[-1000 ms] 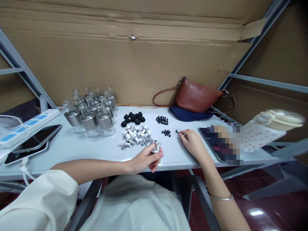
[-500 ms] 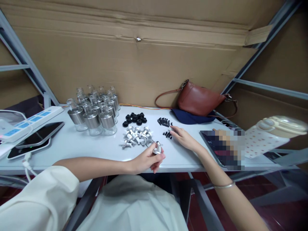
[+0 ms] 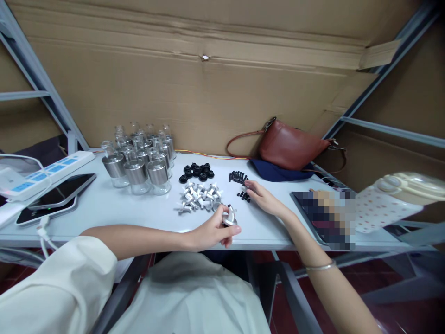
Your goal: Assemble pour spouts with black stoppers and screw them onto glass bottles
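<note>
My left hand (image 3: 217, 227) is closed around a silver metal pourer spout (image 3: 230, 217) with a round flared base and a small black tip, just above the table's front edge. My right hand (image 3: 266, 199) reaches over the table with fingers stretched out, fingertips at the near right end of a row of small black pieces (image 3: 237, 176). A second group of small black pieces (image 3: 243, 196) lies just left of its palm. Next to my left hand is a pile of silver pourer spouts (image 3: 198, 197). Black round stoppers (image 3: 196, 171) lie behind that pile.
Several glass bottles with metal sleeves (image 3: 136, 172) stand at the back left. Farther left are a power strip (image 3: 52, 174) and a phone-like device (image 3: 62, 192). A brown bag (image 3: 292, 146) rests on dark blue cloth (image 3: 278, 172). A dotted bottle (image 3: 378, 206) stands right.
My right fingertips have shifted slightly left along the row of black pieces. My left hand keeps hold of the pourer spout, which is turned a little. The whole view has shifted slightly.
</note>
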`<action>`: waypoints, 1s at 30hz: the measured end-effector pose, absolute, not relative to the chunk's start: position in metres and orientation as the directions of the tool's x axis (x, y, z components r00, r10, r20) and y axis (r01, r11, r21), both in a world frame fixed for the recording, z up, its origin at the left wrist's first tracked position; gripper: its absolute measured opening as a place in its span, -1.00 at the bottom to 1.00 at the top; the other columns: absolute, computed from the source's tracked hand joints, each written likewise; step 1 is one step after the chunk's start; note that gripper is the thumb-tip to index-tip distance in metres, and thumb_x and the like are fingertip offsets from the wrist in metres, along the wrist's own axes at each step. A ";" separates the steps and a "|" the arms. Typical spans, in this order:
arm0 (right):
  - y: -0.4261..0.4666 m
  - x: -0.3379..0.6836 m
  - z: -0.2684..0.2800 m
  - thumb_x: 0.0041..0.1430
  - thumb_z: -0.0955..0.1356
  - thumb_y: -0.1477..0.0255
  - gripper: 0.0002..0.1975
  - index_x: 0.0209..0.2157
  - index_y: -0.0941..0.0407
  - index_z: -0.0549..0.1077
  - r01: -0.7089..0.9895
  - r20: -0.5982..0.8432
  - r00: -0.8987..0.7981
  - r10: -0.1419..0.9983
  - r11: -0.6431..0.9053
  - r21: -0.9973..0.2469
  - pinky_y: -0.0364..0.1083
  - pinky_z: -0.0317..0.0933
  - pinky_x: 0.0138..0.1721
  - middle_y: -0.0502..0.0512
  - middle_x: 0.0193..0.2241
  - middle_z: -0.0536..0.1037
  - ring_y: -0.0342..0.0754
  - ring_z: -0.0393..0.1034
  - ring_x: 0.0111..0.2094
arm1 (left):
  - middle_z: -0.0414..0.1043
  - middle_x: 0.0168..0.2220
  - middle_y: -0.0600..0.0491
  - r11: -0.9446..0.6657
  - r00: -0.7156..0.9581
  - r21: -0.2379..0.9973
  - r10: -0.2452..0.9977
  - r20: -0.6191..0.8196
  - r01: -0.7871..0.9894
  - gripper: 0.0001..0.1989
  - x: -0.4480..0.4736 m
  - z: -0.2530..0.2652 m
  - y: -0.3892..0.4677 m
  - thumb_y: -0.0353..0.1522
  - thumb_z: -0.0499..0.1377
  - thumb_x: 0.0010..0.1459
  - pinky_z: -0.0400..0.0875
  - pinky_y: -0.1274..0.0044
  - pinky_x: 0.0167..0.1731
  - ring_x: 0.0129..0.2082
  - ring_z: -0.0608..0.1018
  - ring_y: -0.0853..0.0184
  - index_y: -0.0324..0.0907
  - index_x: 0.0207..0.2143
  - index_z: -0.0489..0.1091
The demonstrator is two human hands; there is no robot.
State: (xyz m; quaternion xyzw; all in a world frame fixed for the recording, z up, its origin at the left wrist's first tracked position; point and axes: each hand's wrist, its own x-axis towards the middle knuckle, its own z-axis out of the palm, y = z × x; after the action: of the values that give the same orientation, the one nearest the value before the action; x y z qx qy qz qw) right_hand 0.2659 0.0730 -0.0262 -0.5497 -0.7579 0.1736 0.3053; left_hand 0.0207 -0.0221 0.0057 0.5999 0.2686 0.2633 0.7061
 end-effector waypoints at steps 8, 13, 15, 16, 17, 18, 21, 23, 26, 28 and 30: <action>0.003 0.237 0.017 0.29 0.19 0.21 -0.66 -0.04 0.09 0.37 0.583 0.361 -0.184 0.914 0.397 -0.709 0.11 0.24 0.01 0.21 -0.04 0.47 0.08 0.35 0.01 | 0.15 -0.59 0.30 0.166 0.740 0.981 0.672 -0.036 -0.103 -0.70 0.019 0.008 -0.023 -0.33 0.12 0.08 0.10 0.59 -0.52 -0.63 0.24 0.54 -0.14 -0.27 -0.02; -0.043 0.204 0.033 0.34 0.18 0.35 -0.76 -0.21 0.08 0.45 0.440 0.443 -0.462 0.768 0.633 -0.637 -0.04 0.28 -0.07 0.15 -0.16 0.48 -0.02 0.40 -0.11 | 0.12 -0.62 0.27 0.132 0.793 0.985 0.609 0.007 -0.111 -0.74 0.019 0.013 -0.023 -0.38 0.13 0.01 0.09 0.57 -0.54 -0.63 0.20 0.51 -0.18 -0.24 0.13; -0.044 0.198 0.033 0.34 0.17 0.38 -0.78 -0.19 0.08 0.42 0.435 0.460 -0.460 0.760 0.644 -0.629 -0.05 0.29 -0.11 0.15 -0.19 0.47 -0.04 0.40 -0.15 | 0.18 -0.59 0.24 0.149 0.765 0.979 0.643 0.013 -0.142 -0.71 0.020 0.011 -0.021 -0.40 0.11 -0.03 0.14 0.56 -0.54 -0.63 0.26 0.49 -0.19 -0.21 0.15; -0.042 0.197 0.032 0.35 0.17 0.38 -0.78 -0.17 0.09 0.40 0.442 0.461 -0.443 0.768 0.635 -0.633 -0.06 0.30 -0.13 0.14 -0.21 0.48 -0.04 0.40 -0.18 | 0.21 -0.57 0.22 0.170 0.755 0.972 0.656 0.010 -0.161 -0.70 0.021 0.009 -0.019 -0.40 0.10 -0.05 0.16 0.56 -0.54 -0.63 0.29 0.49 -0.19 -0.21 0.15; -0.040 0.197 0.030 0.34 0.17 0.37 -0.79 -0.17 0.09 0.39 0.446 0.463 -0.431 0.775 0.629 -0.637 -0.06 0.30 -0.16 0.14 -0.24 0.49 -0.04 0.41 -0.22 | 0.23 -0.56 0.21 0.193 0.749 0.964 0.663 0.007 -0.180 -0.70 0.022 0.007 -0.018 -0.41 0.10 -0.07 0.16 0.56 -0.54 -0.63 0.30 0.49 -0.19 -0.22 0.16; -0.038 0.199 0.029 0.34 0.17 0.36 -0.79 -0.18 0.10 0.39 0.446 0.463 -0.428 0.776 0.627 -0.639 -0.06 0.30 -0.19 0.13 -0.27 0.49 -0.04 0.41 -0.24 | 0.25 -0.55 0.20 0.215 0.750 0.957 0.662 0.004 -0.195 -0.71 0.023 0.005 -0.016 -0.42 0.10 -0.10 0.17 0.56 -0.55 -0.63 0.31 0.49 -0.19 -0.25 0.17; -0.034 0.204 0.027 0.35 0.16 0.35 -0.77 -0.21 0.10 0.40 0.420 0.464 -0.443 0.767 0.635 -0.648 -0.07 0.29 -0.19 0.13 -0.28 0.49 -0.04 0.41 -0.25 | 0.30 -0.56 0.15 0.289 0.776 0.927 0.631 0.002 -0.237 -0.76 0.023 0.002 -0.011 -0.45 0.09 -0.18 0.16 0.56 -0.55 -0.62 0.33 0.47 -0.22 -0.34 0.23; -0.033 0.207 0.026 0.35 0.15 0.38 -0.76 -0.16 0.09 0.41 0.404 0.458 -0.455 0.764 0.635 -0.658 -0.07 0.27 -0.16 0.13 -0.25 0.50 -0.04 0.41 -0.22 | 0.32 -0.57 0.11 0.358 0.797 0.894 0.604 -0.002 -0.270 -0.77 0.023 0.002 -0.008 -0.46 0.08 -0.21 0.16 0.56 -0.55 -0.59 0.35 0.44 -0.24 -0.38 0.26; -0.032 0.207 0.023 0.35 0.15 0.41 -0.78 -0.13 0.07 0.39 0.412 0.451 -0.452 0.770 0.629 -0.659 -0.10 0.26 -0.15 0.12 -0.23 0.50 -0.06 0.40 -0.20 | 0.33 -0.56 0.08 0.429 0.821 0.856 0.571 -0.011 -0.287 -0.77 0.021 0.003 -0.002 -0.48 0.09 -0.22 0.16 0.55 -0.53 -0.55 0.38 0.40 -0.26 -0.39 0.30; -0.032 0.207 0.022 0.35 0.15 0.42 -0.79 -0.14 0.07 0.37 0.433 0.438 -0.442 0.783 0.614 -0.660 -0.11 0.27 -0.18 0.10 -0.26 0.50 -0.07 0.41 -0.23 | 0.34 -0.55 0.07 0.457 0.841 0.844 0.541 -0.013 -0.281 -0.77 0.020 0.003 0.001 -0.49 0.08 -0.23 0.14 0.54 -0.52 -0.53 0.41 0.38 -0.27 -0.39 0.31; -0.033 0.206 0.022 0.35 0.15 0.41 -0.81 -0.17 0.07 0.36 0.452 0.403 -0.441 0.802 0.586 -0.672 -0.13 0.27 -0.22 0.07 -0.32 0.51 -0.08 0.42 -0.29 | 0.36 -0.51 0.05 0.492 0.869 0.831 0.495 -0.020 -0.261 -0.75 0.019 0.002 0.005 -0.49 0.07 -0.25 0.14 0.53 -0.51 -0.51 0.42 0.36 -0.28 -0.39 0.33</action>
State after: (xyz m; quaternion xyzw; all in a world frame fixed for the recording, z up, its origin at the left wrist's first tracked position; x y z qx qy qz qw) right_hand 0.2056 -0.0328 0.0221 -0.3852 -0.8137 0.2416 0.3620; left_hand 0.0185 0.0046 0.0020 0.4529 0.1292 0.2214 0.8539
